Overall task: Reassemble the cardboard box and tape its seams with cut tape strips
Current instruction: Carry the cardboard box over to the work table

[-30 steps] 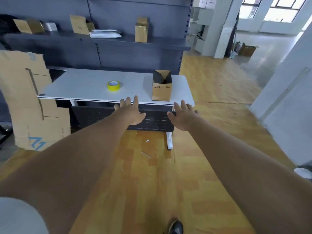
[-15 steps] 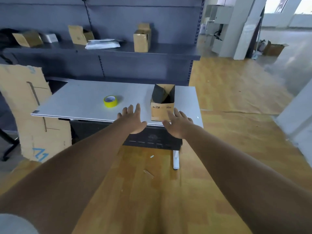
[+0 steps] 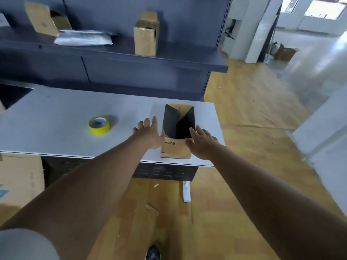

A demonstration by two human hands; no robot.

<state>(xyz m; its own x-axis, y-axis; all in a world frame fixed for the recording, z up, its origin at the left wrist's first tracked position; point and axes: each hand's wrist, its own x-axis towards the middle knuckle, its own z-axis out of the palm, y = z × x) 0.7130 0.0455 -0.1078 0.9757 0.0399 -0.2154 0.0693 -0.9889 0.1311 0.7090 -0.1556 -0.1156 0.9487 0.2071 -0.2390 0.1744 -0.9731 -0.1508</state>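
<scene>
Bare tabletop [image 3: 56,132] beside tape roll [image 3: 99,125]

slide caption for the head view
Both open hands, left hand and right hand, flank the open cardboard box beside yellow tape.

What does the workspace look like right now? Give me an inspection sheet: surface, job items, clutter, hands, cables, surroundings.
Surface: grey table, box and tape on it.
Job's things: cardboard box upright near the table's front edge, top open, dark inside; yellow tape roll lying flat, to the left of the box and apart from it. No cut strips seen.
Clutter: small scraps on the wooden floor.
Hands: left hand and right hand open, fingers straight, flanking the box; contact cannot be told.
Cables: nothing seen.
Surroundings: dark shelf behind with a taped box, another box and a white bag; flat cardboard sheet at left.
</scene>
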